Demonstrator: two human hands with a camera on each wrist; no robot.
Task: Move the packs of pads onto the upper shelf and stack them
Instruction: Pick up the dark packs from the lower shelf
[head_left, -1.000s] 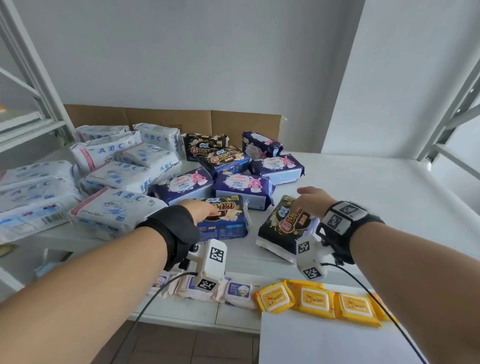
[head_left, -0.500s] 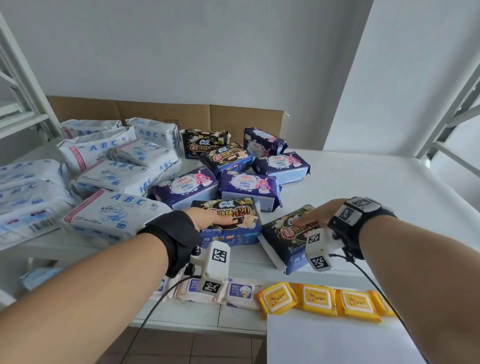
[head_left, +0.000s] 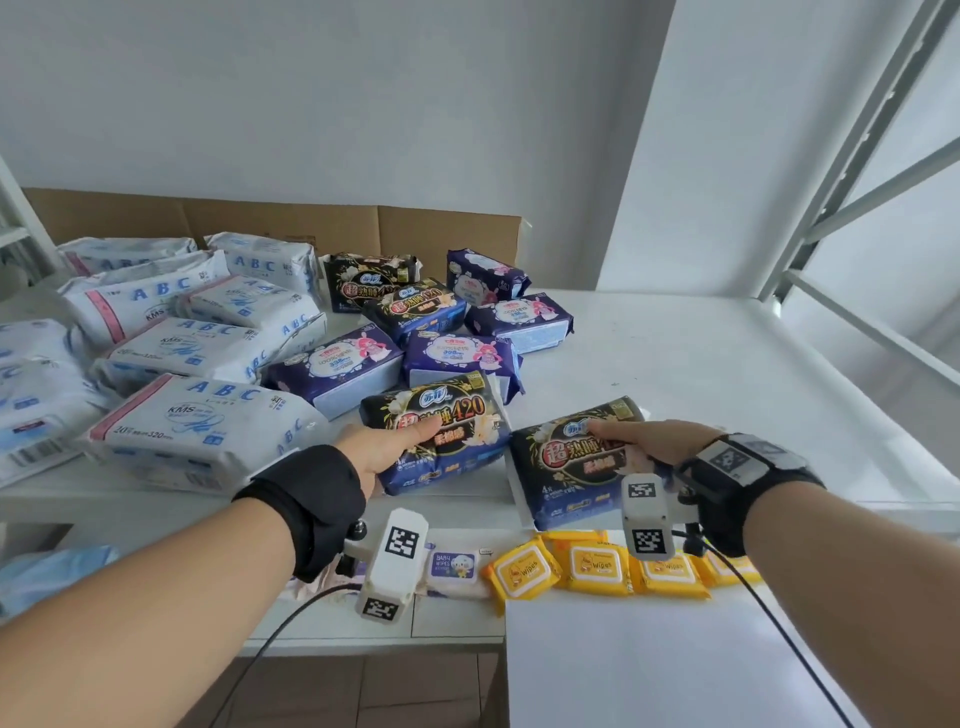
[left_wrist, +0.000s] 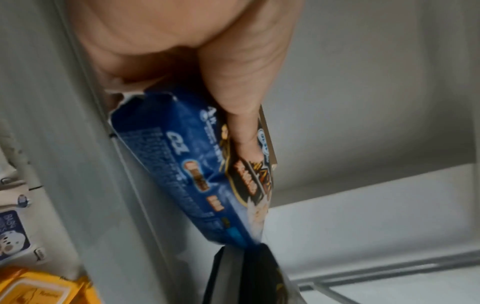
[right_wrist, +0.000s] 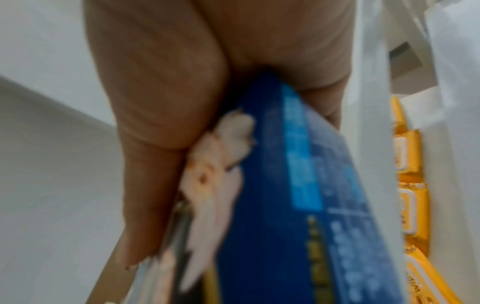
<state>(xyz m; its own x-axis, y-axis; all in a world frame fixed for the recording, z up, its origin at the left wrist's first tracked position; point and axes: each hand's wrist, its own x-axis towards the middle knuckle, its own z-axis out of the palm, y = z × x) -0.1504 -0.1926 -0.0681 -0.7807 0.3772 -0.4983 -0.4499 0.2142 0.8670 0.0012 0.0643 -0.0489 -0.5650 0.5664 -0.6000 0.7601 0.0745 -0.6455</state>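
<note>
1. Nearest us, on the lower shelf (head_left: 452, 631), lay a row of yellow wipes packs (head_left: 592, 566) and a white baby wipes pack (head_left: 453, 566).
2. Just above, at the front edge of the upper shelf (head_left: 727, 374), our left hand (head_left: 382, 447) gripped the left black-and-blue pack (head_left: 441, 434); the left wrist view showed the thumb pressed on its printed face and the other fingers curled under it.
3. Our right hand (head_left: 657, 441) gripped the right black-and-blue pack (head_left: 571, 462), thumb on top and fingers beneath; this pack overhung the shelf's front edge, and the two packs sat just beside each other.
4. To the left lay a heap of white ABC packs (head_left: 202, 415).
5. Behind the two held packs lay purple packs (head_left: 457, 358), some leaning on one another, and two more black packs (head_left: 415, 306).
6. Farthest back, cardboard (head_left: 311, 221) stood against the wall.
</note>
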